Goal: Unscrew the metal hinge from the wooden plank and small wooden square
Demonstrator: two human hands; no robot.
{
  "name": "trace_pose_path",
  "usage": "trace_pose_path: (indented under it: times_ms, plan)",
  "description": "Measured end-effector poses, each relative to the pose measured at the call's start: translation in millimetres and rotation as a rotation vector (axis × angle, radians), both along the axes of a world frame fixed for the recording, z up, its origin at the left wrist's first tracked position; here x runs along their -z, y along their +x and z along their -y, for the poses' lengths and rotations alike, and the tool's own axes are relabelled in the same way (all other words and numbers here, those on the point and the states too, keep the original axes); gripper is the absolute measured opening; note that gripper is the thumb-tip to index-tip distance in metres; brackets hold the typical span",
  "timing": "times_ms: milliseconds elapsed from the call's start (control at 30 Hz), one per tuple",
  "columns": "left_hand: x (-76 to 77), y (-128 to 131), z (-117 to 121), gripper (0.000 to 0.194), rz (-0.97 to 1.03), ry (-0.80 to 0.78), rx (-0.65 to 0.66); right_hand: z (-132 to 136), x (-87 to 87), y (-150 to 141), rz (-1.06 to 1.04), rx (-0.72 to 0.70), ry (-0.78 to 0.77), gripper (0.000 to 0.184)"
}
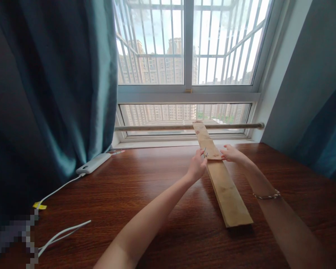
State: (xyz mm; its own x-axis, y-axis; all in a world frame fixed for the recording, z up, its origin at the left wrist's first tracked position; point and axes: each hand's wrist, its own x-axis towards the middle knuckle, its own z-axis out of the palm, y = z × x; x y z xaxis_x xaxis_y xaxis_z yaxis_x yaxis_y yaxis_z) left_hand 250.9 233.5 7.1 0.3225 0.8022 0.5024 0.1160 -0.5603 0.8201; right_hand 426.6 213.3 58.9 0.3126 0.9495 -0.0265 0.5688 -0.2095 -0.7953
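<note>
A long, narrow strip of tan cardboard slopes from the table toward the window, its far end on the horizontal rail. It looks layered, with the upper piece overlapping the lower one near the middle. My left hand is closed at the left edge of this overlap, a small thin dark stick showing between its fingers; its kind cannot be made out. On the opposite edge, my right hand pinches the cardboard with its fingertips. A beaded bracelet circles the right wrist.
Beneath everything is a glossy brown wooden tabletop. A white power bank with a cable lies by the blue curtain at left. More white cable lies at front left. The rail crosses before the barred window.
</note>
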Motion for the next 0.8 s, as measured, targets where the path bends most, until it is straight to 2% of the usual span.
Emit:
trace_pose_path:
  times_ms: [100, 167, 267, 400, 500, 633, 700, 800]
  plan:
    - [3.4, 8, 2, 0.048, -0.027, -0.068, -0.023, -3, 5.0, 2, -0.013, 0.018, 0.023, 0.058]
    - [8.2, 8, 4, 0.048, 0.027, -0.081, -0.01, -6, 6.2, 4, -0.01, 0.034, 0.043, 0.059]
    - [16.2, 6, 2, 0.052, 0.219, -0.19, 0.063, -11, 5.2, 6, 0.013, 0.078, 0.081, 0.059]
    - [16.0, 3, -4, 0.054, 0.535, -0.491, 0.159, -7, -2.1, -1, -0.001, 0.095, 0.182, 0.05]
    - [7.3, -2, -7, 0.052, 0.705, -0.694, 0.198, 1, -7.2, -21, -0.103, -0.001, 0.324, 0.037]
    - [0.8, -13, -12, 0.047, 0.796, -0.831, 0.296, 7, -1.2, -50, -0.222, -0.291, 0.424, 0.028]
    - [2.9, -18, -15, 0.043, 0.793, -0.839, 0.386, 6, 5.5, -56, -0.128, -0.389, 0.439, 0.026]
    - [9.6, -21, -19, 0.037, 0.799, -0.87, 0.452, 1, 13.7, -54, 0.09, -0.344, 0.466, 0.023]
